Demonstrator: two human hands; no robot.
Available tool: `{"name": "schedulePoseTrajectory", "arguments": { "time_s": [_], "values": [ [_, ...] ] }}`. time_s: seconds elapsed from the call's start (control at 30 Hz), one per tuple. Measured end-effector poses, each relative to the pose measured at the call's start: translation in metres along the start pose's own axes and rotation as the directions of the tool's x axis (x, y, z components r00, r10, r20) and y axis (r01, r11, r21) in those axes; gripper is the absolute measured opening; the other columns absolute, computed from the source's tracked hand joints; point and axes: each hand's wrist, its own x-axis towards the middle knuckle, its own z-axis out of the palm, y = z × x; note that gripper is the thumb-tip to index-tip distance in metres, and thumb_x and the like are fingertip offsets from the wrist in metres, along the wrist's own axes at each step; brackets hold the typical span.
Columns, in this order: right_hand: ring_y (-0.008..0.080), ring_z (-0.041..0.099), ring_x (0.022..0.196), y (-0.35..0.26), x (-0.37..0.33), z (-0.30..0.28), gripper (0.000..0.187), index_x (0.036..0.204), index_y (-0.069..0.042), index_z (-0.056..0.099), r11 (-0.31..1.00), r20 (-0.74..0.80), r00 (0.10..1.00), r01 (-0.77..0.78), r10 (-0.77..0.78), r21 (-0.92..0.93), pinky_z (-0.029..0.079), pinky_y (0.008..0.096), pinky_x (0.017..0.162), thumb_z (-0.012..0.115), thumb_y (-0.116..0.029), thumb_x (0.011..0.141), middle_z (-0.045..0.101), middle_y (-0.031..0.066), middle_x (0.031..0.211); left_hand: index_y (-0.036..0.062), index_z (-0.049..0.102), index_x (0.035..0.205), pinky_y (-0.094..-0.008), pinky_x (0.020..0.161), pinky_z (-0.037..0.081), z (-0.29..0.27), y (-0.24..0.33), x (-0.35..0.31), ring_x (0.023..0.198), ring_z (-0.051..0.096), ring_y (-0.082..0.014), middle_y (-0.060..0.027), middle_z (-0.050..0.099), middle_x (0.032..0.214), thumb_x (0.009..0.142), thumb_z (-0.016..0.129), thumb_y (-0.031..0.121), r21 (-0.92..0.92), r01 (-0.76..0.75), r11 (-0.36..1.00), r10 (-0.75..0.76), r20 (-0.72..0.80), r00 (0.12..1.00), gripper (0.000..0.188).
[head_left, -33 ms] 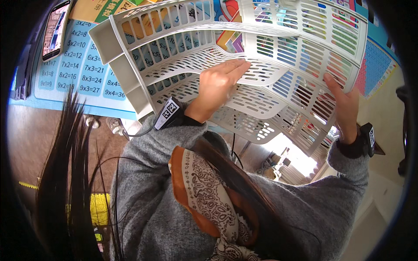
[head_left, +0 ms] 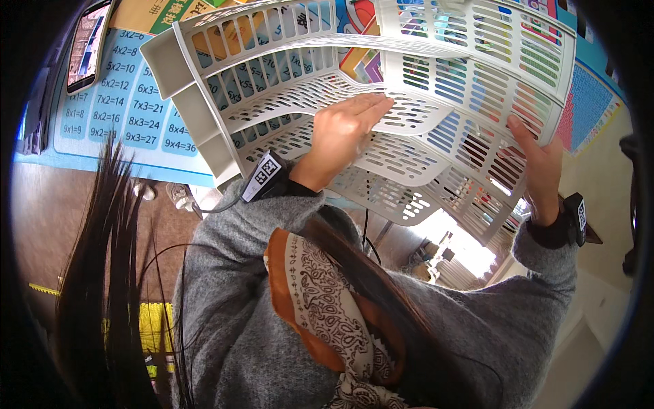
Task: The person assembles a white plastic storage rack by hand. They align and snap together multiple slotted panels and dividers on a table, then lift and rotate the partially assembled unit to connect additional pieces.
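A white plastic desktop file rack (head_left: 392, 124) with slotted trays and slotted side panels is tilted in front of me. Small open compartments (head_left: 165, 67) run down its left side. My left hand (head_left: 344, 129) rests on the front part of a middle tray, fingers stretched out together and lying flat; its thumb is hidden. At the rack's right side, my right hand (head_left: 539, 160) grips the edge of the slotted panel, thumb on the near face and the other fingers mostly hidden behind.
Under and behind the rack lies a blue printed multiplication sheet (head_left: 102, 146). A phone (head_left: 87, 48) stands at the far left. Colourful books (head_left: 235, 37) show through the slots. Below the table edge is brown floor (head_left: 82, 232) with a yellow mat (head_left: 157, 327).
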Motion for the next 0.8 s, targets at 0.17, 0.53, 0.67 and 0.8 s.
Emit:
{"name": "schedulePoseTrajectory", "arguments": {
  "time_s": [0.17,0.53,0.67,0.8],
  "values": [
    [0.0126,0.063,0.084,0.002,0.0,0.0,0.03,0.113,0.002,0.06,1.0,-0.011,1.0,0.001,-0.002,-0.024,0.051,0.0248,0.073,0.063,-0.016,0.089,0.066,0.0085,0.099,0.0096,0.069,0.103,-0.0303,0.074,0.056,0.002,-0.008,-0.002,0.092,0.067,-0.0222,-0.009,0.069,0.1,0.064,0.061,-0.008,0.008,-0.053,0.999,0.052,0.008,0.999,0.043],
    [0.0139,0.064,0.083,0.007,-0.002,-0.003,0.03,0.112,0.003,0.061,0.995,-0.024,0.998,0.051,-0.054,-0.091,0.052,0.0257,0.074,0.062,-0.016,0.089,0.067,0.0103,0.098,0.0086,0.056,0.125,-0.0366,0.091,0.049,-0.031,-0.006,0.006,0.105,0.061,-0.025,-0.0132,0.058,0.123,0.074,0.063,0.008,0.107,0.021,0.994,-0.057,0.337,0.94,0.051],
    [0.0156,0.065,0.084,0.006,-0.003,-0.002,0.03,0.113,0.002,0.059,0.996,-0.013,0.998,0.063,-0.064,-0.061,0.052,0.027,0.077,0.061,-0.016,0.089,0.067,0.0116,0.098,0.0077,0.041,0.139,-0.0413,0.109,0.031,-0.053,-0.024,0.029,0.125,0.045,-0.0311,-0.0128,0.046,0.139,0.089,0.049,0.021,-0.312,0.569,0.76,-0.213,0.708,0.673,0.052],
    [0.0168,0.065,0.086,0.006,0.0,-0.003,0.034,0.118,0.002,0.053,0.99,0.028,0.992,0.125,-0.124,-0.059,0.053,0.0284,0.077,0.062,-0.014,0.089,0.065,0.0116,0.102,0.0063,0.046,0.134,-0.0396,0.104,0.035,-0.03,-0.044,0.063,0.119,0.05,-0.0284,-0.0131,0.05,0.133,0.093,0.041,0.027,-0.258,0.531,0.807,-0.134,0.795,0.591,0.046]
  ]
}}
